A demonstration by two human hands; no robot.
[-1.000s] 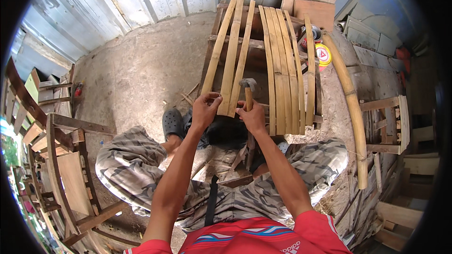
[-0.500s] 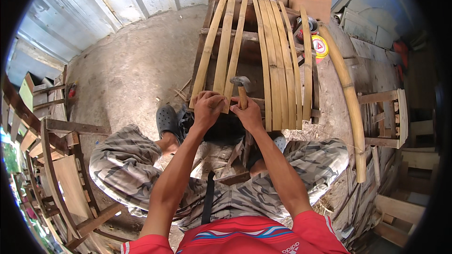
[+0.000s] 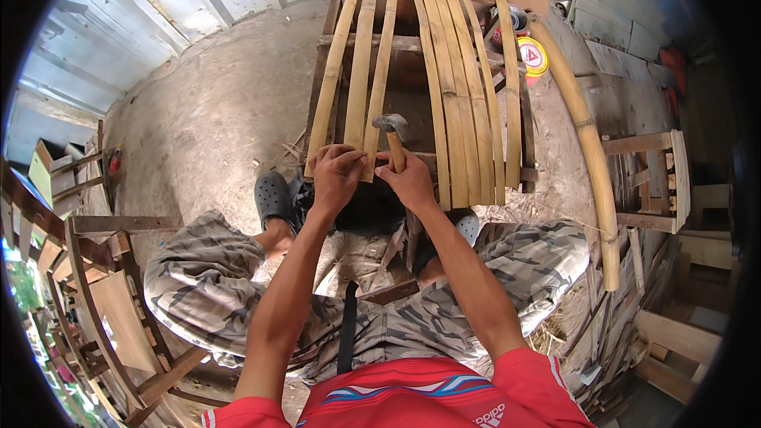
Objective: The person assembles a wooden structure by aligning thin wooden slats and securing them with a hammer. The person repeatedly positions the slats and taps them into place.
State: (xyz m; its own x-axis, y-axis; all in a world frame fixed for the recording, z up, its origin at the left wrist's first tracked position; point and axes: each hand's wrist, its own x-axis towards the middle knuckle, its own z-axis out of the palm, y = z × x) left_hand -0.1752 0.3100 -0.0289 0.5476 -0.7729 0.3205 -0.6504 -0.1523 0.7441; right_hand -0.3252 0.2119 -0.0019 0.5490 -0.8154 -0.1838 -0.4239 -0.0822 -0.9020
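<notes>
Upper right of the frame: a round tin [image 3: 533, 56], seen from above, with a yellow lid bearing a red triangle mark inside a white centre, standing on the ground just right of the bamboo slats. Just above and left of it, a second round can [image 3: 508, 21], partly hidden behind the slats, with a pale rim and red side. No screens or signs visible elsewhere.

A bare concrete floor [image 3: 214, 103] lies in bright daylight. Beyond it, at its far left edge, stands a corrugated metal wall [image 3: 151, 8]. Left of the floor are unfinished wooden chair frames [image 3: 95, 301]. Across the floor to the right, a small wooden stool [image 3: 650, 182] sits among stacked timber [image 3: 674, 333].
</notes>
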